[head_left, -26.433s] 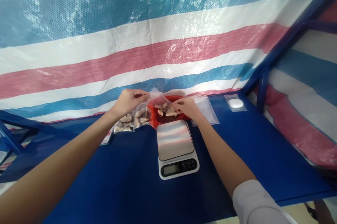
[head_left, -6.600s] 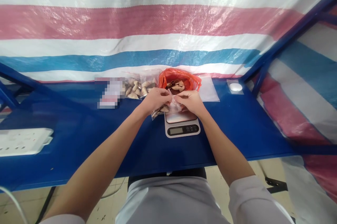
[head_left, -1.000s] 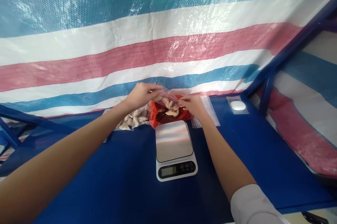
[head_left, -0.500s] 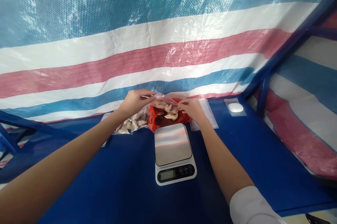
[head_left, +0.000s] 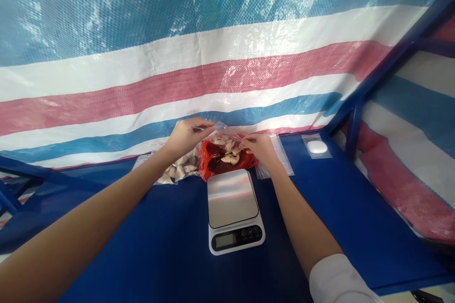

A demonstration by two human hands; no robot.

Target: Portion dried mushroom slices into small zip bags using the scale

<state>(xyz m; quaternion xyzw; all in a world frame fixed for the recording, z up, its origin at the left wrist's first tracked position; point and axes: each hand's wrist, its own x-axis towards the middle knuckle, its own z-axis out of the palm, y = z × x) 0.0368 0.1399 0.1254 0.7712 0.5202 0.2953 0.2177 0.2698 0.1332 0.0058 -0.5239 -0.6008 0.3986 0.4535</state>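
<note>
Both hands pinch the top edge of a clear plastic bag, stretched between them above a red plastic bag. My left hand is closed on the bag's left end, and my right hand on its right end. Pale dried slices show in or through the clear bag. The red bag lies open under it, with pale slices and dark bits inside. A digital kitchen scale stands in front of the red bag, its steel plate bare.
Filled clear bags of pale pieces lie left of the red bag. Flat clear bags are under my right wrist. A white oval object rests on a small bag at the right. Striped sheeting hangs behind the blue table.
The left hand has shifted slightly up and right with the clear bag's edge, which now stands a little higher. The right hand has barely moved.
</note>
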